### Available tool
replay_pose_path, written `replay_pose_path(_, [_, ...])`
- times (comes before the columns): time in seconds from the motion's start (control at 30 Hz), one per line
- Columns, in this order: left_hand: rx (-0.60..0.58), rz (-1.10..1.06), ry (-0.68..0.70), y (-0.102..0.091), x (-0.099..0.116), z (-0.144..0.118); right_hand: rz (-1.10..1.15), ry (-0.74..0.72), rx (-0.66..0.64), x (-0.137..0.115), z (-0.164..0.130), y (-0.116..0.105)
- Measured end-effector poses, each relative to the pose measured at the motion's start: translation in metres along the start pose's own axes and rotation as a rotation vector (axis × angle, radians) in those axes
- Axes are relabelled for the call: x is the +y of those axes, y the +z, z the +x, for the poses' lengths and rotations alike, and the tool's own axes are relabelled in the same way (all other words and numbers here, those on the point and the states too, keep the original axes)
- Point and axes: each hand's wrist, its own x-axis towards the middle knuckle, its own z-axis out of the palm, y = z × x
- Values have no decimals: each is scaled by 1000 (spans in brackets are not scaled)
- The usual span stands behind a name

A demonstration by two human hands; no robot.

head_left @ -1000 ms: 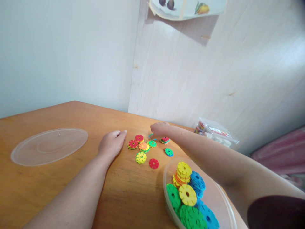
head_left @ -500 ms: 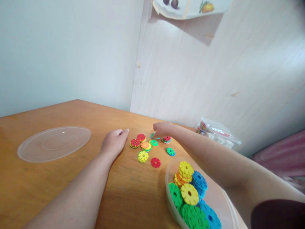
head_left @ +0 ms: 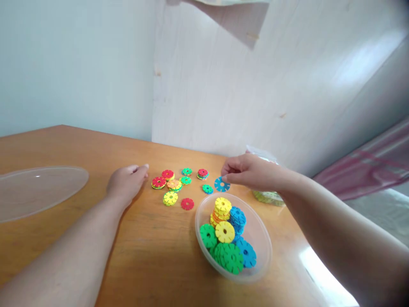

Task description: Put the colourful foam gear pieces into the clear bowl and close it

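Observation:
My right hand (head_left: 244,171) pinches a blue notched plastic disc (head_left: 220,185) by its edge, just beyond the rim of a clear round tub (head_left: 259,224). Inside the tub are stacks of yellow discs (head_left: 225,232), green discs (head_left: 232,258) and blue discs (head_left: 247,252). My left hand (head_left: 127,182) rests on the table with its fingers curled in, left of the loose discs; nothing shows in it. Closest to it lies a red-topped pile of discs (head_left: 159,183). A single red disc (head_left: 187,204) lies nearer the tub.
The wooden table (head_left: 143,256) meets the wall at the back. A clear oval lid (head_left: 41,187) lies at the left. Several small disc piles, one yellow (head_left: 170,198), spread across the middle. Behind my right hand stands a clear container (head_left: 269,198). A pink curtain (head_left: 351,166) hangs at the right.
My right hand has come back from the far disc piles toward the tub and now has a blue disc. The view has turned right; my left hand stays on the table.

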Motion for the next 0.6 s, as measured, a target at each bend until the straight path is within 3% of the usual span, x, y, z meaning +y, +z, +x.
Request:
replay_pose_path(0.13, [12, -18, -20, 0, 3, 0, 112, 8, -182, 12, -46, 4])
replay_pose_path(0.27, [-2, -61, -48, -1, 6, -1, 142, 22, -303, 19, -72, 17])
replay_pose_path(0.6, [4, -134, -59, 3, 5, 2, 125, -40, -368, 14, -83, 37])
